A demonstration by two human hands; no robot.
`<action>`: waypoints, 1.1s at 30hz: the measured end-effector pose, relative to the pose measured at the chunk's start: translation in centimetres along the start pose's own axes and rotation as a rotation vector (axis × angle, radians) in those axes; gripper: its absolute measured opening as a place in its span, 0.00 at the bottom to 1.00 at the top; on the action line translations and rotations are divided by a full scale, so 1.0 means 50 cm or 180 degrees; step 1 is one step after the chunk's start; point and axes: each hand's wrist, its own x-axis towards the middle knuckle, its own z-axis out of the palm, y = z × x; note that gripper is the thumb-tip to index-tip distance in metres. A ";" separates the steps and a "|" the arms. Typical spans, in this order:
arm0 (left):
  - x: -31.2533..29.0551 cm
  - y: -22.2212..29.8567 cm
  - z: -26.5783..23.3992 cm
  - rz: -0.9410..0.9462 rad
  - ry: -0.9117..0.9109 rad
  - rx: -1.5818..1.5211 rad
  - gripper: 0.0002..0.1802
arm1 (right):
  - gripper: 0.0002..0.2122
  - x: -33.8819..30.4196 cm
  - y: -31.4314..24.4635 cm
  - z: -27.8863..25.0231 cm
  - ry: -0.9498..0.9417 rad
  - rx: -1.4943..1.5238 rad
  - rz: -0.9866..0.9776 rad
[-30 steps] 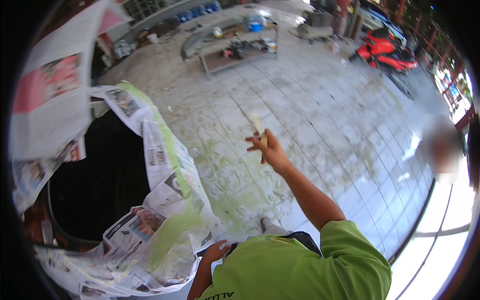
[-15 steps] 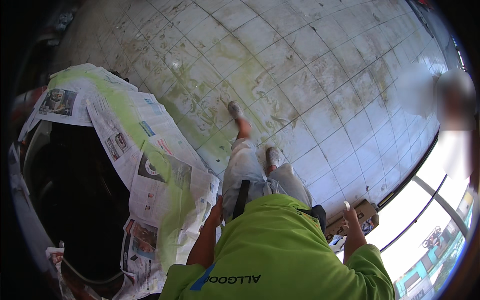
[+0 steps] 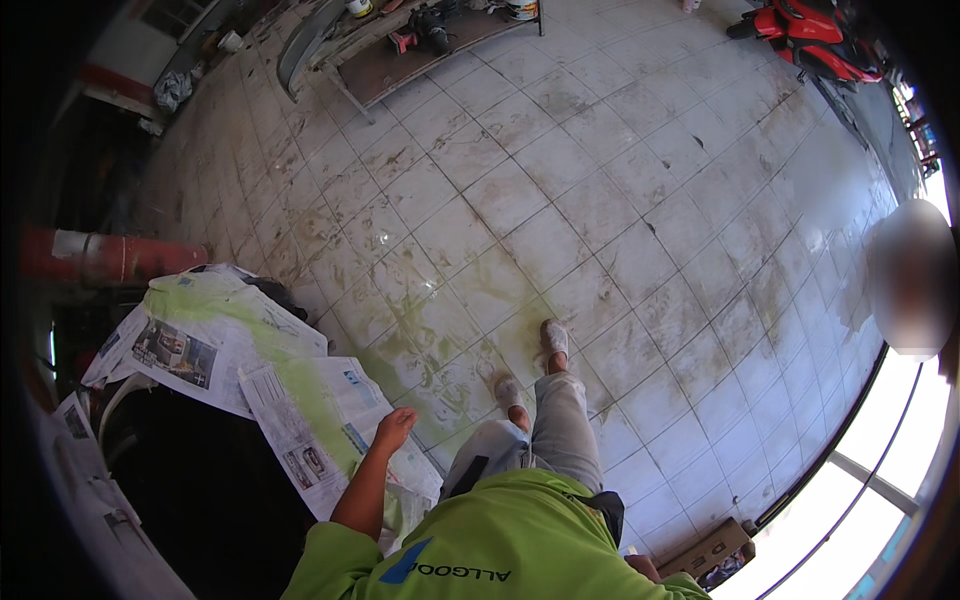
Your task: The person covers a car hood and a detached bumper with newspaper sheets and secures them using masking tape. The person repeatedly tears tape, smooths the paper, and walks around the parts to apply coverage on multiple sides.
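My left hand [image 3: 397, 430] hangs forward at my side, near the edge of the newspaper sheets [image 3: 375, 400]. Its fingers are loosely curled together, and nothing shows in them. The sheets carry a pale green band of colour and lie around a large dark opening [image 3: 200, 480]. Of my right arm only a bit of skin [image 3: 642, 568] shows beside the green shirt [image 3: 500, 540]; its fingers are hidden, so what they hold cannot be seen.
A low bench [image 3: 400, 70] with a red and black power tool [image 3: 430, 35] stands far ahead. A red cylinder [image 3: 130, 258] lies beyond the newspaper. At far right are a red motorcycle [image 3: 815, 45] and a blurred person [image 3: 910, 280]. A cardboard box [image 3: 705, 555] sits at lower right.
My legs have stepped and the view has shifted, bringing the bench and motorcycle in. My left hand has swung forward. My right hand, earlier showing a pale curved piece, has dropped from sight.
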 end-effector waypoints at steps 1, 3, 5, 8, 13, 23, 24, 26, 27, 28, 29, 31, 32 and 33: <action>0.002 0.020 -0.017 -0.0121 -0.0182 -0.0179 0.22 | 0.16 0.017 -0.045 -0.005 -0.0259 -0.0274 -0.0740; -0.013 0.081 -0.035 -0.0501 -0.0375 -0.0426 0.22 | 0.16 0.082 -0.152 -0.024 -0.0738 -0.0828 -0.2253; -0.102 0.031 -0.002 -0.0881 -0.0368 -0.1019 0.22 | 0.15 0.288 -0.297 -0.135 -0.0594 0.0117 -0.0632; -0.195 -0.030 0.004 -0.0592 -0.1034 0.0095 0.27 | 0.13 0.654 -0.827 -0.254 -0.0379 -0.3548 0.0175; -0.207 -0.115 -0.024 -0.0529 -0.1634 -0.1603 0.23 | 0.13 0.628 -1.860 -0.248 0.1588 -0.0951 -0.2235; 0.176 -0.006 -0.178 -0.0990 -0.1022 -0.1095 0.18 | 0.27 0.293 -2.334 0.346 -0.0664 -0.2422 -0.3040; 0.237 0.030 -0.233 -0.1071 -0.1025 -0.1262 0.17 | 0.31 0.348 -2.272 0.342 -0.0520 -0.3519 -0.2406; 0.362 0.107 -0.340 -0.0496 -0.0523 -0.1732 0.18 | 0.33 0.459 -2.127 0.307 -0.0828 -0.3077 -0.0925; 0.432 0.144 -0.389 -0.0695 -0.0118 -0.1720 0.17 | 0.30 0.438 -2.062 0.268 -0.0538 -0.2671 -0.0546; 0.503 0.177 -0.453 -0.0375 0.0159 -0.2273 0.16 | 0.25 0.434 -1.999 0.228 -0.0296 -0.2512 -0.0438; 0.573 0.219 -0.499 -0.0127 0.0186 -0.2054 0.13 | 0.21 0.471 -1.880 0.136 -0.0088 -0.2140 -0.0240; 0.684 0.286 -0.581 0.0006 0.0396 -0.2058 0.13 | 0.24 0.448 -1.729 0.012 0.0123 -0.2028 0.0540; 0.726 0.330 -0.627 0.0038 0.0542 -0.1943 0.15 | 0.24 0.417 -1.734 -0.022 0.0132 -0.2075 0.0709; 0.763 0.368 -0.656 0.0198 0.0434 -0.1691 0.15 | 0.25 0.408 -1.751 -0.024 0.0253 -0.1891 0.0657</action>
